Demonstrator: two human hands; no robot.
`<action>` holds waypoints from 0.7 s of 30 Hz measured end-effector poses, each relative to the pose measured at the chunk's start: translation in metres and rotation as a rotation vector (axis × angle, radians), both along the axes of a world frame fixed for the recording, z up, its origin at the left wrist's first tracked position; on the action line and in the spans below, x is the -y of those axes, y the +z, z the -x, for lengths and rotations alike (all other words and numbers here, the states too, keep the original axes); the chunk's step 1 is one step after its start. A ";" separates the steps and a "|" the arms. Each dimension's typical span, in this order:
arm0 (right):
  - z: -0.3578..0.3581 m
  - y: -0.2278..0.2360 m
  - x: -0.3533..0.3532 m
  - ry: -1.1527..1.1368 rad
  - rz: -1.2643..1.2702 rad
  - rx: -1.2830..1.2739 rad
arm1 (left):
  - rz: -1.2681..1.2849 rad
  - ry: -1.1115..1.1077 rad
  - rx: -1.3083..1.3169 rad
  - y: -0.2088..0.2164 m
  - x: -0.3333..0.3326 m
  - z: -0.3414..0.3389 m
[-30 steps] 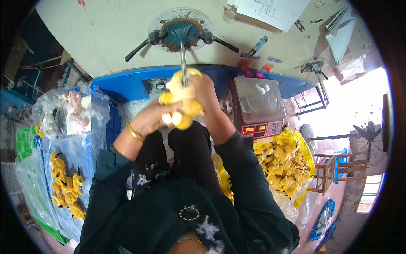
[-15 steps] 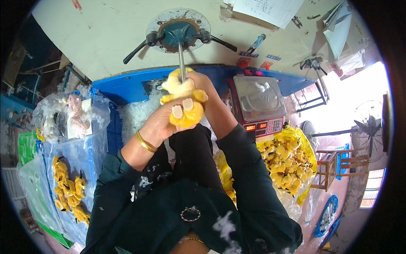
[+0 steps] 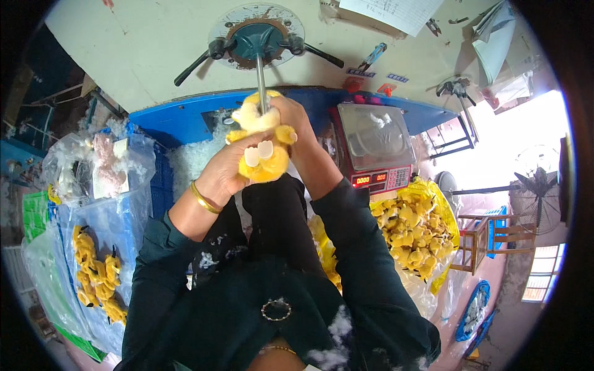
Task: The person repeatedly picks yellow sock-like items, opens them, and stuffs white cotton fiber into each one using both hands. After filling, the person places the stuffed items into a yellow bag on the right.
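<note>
A small yellow plush toy (image 3: 265, 168) with a cream front and pale foot soles is fitted over the end of a thin metal tube (image 3: 260, 77). The tube juts toward me from a dark green fitting (image 3: 252, 40) with two black handles. My left hand (image 3: 224, 168) is closed round the toy's lower body from the left, a gold bangle on its wrist. Higher up, beside the tube's end, my right hand (image 3: 291, 117) grips the toy from the right. The fingers of both hands are partly hidden behind the plush.
A red scale (image 3: 378, 145) stands at right, above a yellow bag of plush pieces (image 3: 417, 229). Yellow plush skins (image 3: 96, 272) lie on plastic sheeting at left. White stuffing (image 3: 192, 157) fills the blue-edged trough. Pliers (image 3: 373, 55) rest on the pale machine panel.
The toy's lower body has turned slightly in my left hand, and its foot soles now sit closer together. Both hands keep their hold at the tube. The whole view has shifted a little.
</note>
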State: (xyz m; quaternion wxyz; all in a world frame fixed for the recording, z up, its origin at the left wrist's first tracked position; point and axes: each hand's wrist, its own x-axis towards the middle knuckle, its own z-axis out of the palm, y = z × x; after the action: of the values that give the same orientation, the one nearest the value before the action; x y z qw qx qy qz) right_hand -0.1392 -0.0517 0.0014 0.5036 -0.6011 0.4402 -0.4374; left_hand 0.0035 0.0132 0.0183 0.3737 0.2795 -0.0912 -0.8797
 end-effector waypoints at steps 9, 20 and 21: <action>0.013 -0.029 0.043 -0.015 -0.234 0.271 | 0.112 -0.067 -0.041 0.006 0.030 0.013; -0.009 0.038 -0.028 -0.014 -0.016 -0.146 | 0.053 -0.082 -0.010 0.017 0.002 -0.011; -0.006 0.037 -0.029 0.000 0.036 -0.255 | 0.052 -0.094 -0.001 0.013 0.002 -0.011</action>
State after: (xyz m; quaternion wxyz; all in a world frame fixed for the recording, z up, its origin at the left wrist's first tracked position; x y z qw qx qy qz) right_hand -0.1334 -0.0230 0.0380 0.4327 -0.6608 0.4927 -0.3651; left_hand 0.0150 0.0116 0.0316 0.3394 0.2645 -0.1268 -0.8937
